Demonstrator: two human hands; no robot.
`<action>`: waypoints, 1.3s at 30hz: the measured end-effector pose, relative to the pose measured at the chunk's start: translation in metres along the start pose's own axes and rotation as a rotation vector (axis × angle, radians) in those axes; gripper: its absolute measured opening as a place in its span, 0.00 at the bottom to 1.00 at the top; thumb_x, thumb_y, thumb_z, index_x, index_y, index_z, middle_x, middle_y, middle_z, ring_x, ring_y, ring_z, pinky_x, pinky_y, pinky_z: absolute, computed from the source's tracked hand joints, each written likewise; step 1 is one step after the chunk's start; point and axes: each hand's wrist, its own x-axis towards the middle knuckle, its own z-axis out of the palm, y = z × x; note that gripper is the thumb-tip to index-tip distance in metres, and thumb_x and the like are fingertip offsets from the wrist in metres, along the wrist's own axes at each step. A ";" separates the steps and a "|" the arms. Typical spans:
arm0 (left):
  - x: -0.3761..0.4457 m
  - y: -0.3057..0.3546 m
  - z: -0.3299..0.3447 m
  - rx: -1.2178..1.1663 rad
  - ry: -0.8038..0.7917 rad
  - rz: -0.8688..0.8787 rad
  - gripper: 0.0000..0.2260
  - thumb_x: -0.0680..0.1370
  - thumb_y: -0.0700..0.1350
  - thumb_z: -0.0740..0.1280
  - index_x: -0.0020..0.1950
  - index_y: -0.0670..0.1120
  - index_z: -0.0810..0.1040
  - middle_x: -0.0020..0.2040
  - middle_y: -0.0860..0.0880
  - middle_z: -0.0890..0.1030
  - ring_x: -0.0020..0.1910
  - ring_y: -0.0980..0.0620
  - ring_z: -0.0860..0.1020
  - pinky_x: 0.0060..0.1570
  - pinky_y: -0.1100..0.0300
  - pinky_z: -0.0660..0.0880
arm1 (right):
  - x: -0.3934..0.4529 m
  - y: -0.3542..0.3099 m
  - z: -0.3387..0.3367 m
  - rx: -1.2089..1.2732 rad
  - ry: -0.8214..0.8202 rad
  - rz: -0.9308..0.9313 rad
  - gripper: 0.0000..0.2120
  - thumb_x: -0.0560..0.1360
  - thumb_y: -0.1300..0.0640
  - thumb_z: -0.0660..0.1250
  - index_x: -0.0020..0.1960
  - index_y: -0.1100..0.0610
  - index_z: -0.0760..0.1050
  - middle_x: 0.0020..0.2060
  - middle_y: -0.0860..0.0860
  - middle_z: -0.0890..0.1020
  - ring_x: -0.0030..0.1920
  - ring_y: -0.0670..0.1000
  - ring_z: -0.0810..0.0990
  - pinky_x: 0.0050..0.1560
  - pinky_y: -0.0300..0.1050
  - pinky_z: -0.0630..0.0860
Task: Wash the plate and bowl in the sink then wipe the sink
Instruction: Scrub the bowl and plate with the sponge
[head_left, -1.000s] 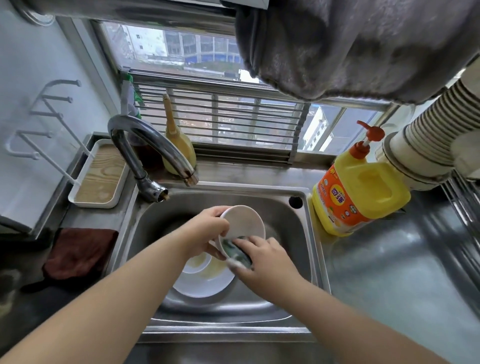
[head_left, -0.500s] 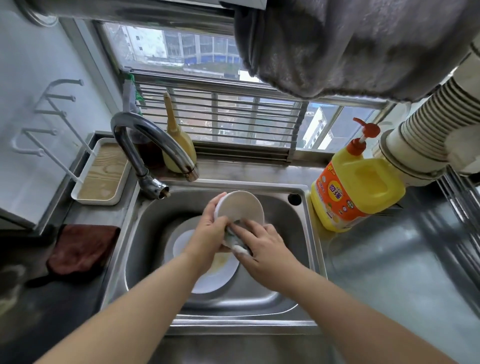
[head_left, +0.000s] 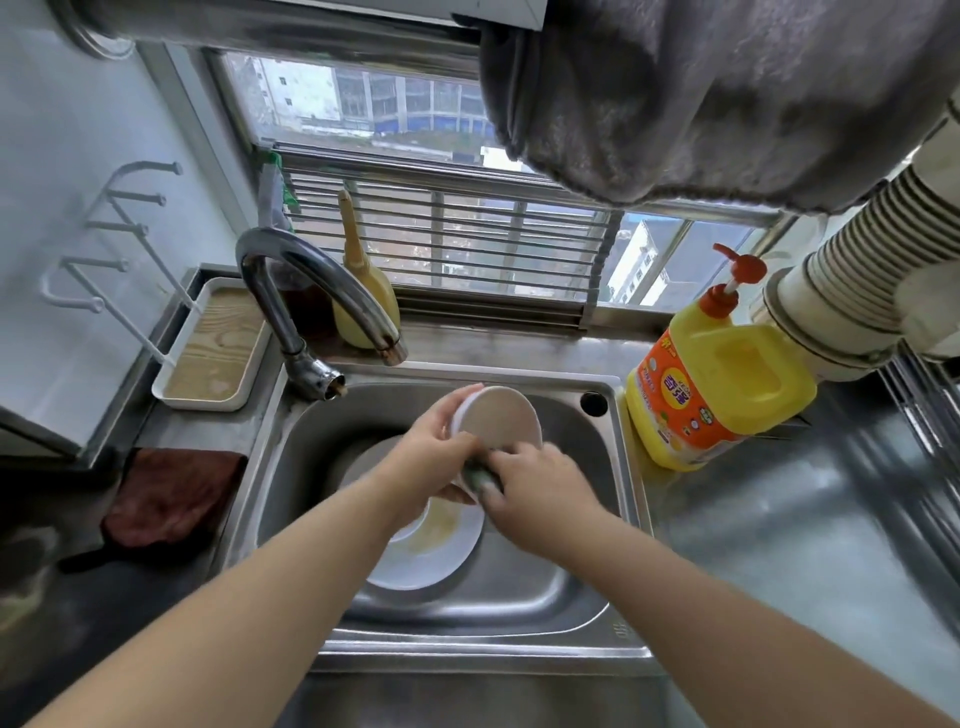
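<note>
Over the steel sink (head_left: 587, 525), my left hand (head_left: 431, 457) grips a white bowl (head_left: 498, 418) by its rim, tilted on edge with its opening facing right. My right hand (head_left: 535, 483) holds a green-grey sponge (head_left: 480, 475) pressed against the bowl's lower edge. Below them a white plate (head_left: 431, 551) with yellowish smears lies flat on the sink bottom, partly hidden by my left wrist.
A curved steel faucet (head_left: 311, 291) arches over the sink's back left. A yellow detergent jug (head_left: 722, 384) with a red pump stands on the right counter. A dark red cloth (head_left: 171, 493) and a white tray (head_left: 213, 348) lie left. A grey towel (head_left: 727, 93) hangs overhead.
The bowl has turned more on edge in my left hand. My right hand with the sponge has slid lower along its rim. The view has shifted slightly.
</note>
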 end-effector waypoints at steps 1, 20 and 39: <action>0.000 -0.004 0.004 -0.026 0.022 0.013 0.19 0.79 0.42 0.64 0.65 0.62 0.71 0.59 0.45 0.77 0.51 0.45 0.80 0.39 0.48 0.81 | 0.000 -0.007 0.002 0.281 0.002 0.067 0.15 0.77 0.47 0.57 0.61 0.47 0.75 0.54 0.53 0.81 0.53 0.58 0.77 0.54 0.48 0.73; -0.004 -0.002 0.000 -0.116 -0.012 -0.014 0.14 0.79 0.58 0.56 0.63 0.62 0.71 0.61 0.48 0.76 0.53 0.45 0.80 0.36 0.46 0.81 | 0.005 0.019 -0.011 0.051 -0.049 -0.235 0.17 0.74 0.51 0.62 0.63 0.44 0.76 0.62 0.47 0.77 0.56 0.55 0.74 0.60 0.46 0.67; 0.000 0.019 0.000 0.022 -0.109 -0.094 0.15 0.79 0.60 0.56 0.63 0.61 0.73 0.59 0.47 0.77 0.55 0.42 0.79 0.39 0.45 0.80 | 0.019 0.052 -0.047 -0.666 0.303 -0.655 0.10 0.70 0.57 0.69 0.48 0.46 0.81 0.60 0.43 0.78 0.54 0.55 0.77 0.58 0.48 0.64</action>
